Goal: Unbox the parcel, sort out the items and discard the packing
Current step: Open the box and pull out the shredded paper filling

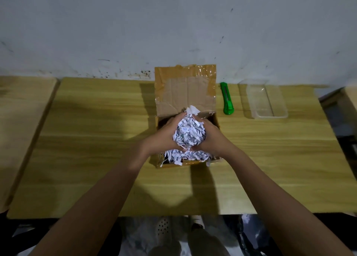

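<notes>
An open cardboard box [185, 89] stands on the wooden table, its taped lid flap tilted back against the wall. Both my hands cup a clump of shredded white paper [188, 135] just above the box opening. My left hand [161, 137] presses the clump from the left and my right hand [211, 137] from the right. More shredded paper [185, 156] lies in the box along its near edge. Whatever lies beneath the paper is hidden.
A green utility knife [227, 99] lies to the right of the box. Further right sits a clear plastic container [267, 101]. The wooden table [96, 139] ends at a grey wall behind; another table [17, 120] adjoins on the left. Feet show below the near edge.
</notes>
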Available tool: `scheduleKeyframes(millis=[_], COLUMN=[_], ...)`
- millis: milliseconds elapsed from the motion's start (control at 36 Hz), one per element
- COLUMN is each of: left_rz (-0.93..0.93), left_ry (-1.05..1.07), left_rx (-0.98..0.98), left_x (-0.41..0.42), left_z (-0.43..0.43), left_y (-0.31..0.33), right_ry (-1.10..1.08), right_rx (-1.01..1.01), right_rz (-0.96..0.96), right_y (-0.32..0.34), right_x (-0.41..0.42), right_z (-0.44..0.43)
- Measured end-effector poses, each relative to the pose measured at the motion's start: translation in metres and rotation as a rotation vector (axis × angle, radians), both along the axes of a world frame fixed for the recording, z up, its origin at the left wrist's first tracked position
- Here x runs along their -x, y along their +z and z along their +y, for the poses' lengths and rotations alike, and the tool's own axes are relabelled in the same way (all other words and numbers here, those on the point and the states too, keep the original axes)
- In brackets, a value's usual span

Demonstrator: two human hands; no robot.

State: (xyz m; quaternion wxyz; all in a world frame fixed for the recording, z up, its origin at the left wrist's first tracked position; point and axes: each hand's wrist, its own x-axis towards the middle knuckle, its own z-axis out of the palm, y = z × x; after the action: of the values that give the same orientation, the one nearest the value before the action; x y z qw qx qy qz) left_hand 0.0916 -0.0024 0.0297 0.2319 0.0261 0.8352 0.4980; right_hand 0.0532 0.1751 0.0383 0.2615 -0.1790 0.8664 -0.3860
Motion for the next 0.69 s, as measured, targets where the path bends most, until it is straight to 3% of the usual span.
scheduleKeyframes(millis=[306,694], left_rz=[0.069,0.178], left_ry=[-0.06,-0.199], left_rx=[0.01,0.171], left_x=[0.019,0.061], left_z=[0.031,0.167], left_y=[0.034,0.059], right_ry=[-0.139,-0.253], right_rx=[0.003,0.001], right_rz=[0.064,0.11], right_y=[0.033,0.064], right_x=[0.003,0.017], right_z=[0.031,0.166])
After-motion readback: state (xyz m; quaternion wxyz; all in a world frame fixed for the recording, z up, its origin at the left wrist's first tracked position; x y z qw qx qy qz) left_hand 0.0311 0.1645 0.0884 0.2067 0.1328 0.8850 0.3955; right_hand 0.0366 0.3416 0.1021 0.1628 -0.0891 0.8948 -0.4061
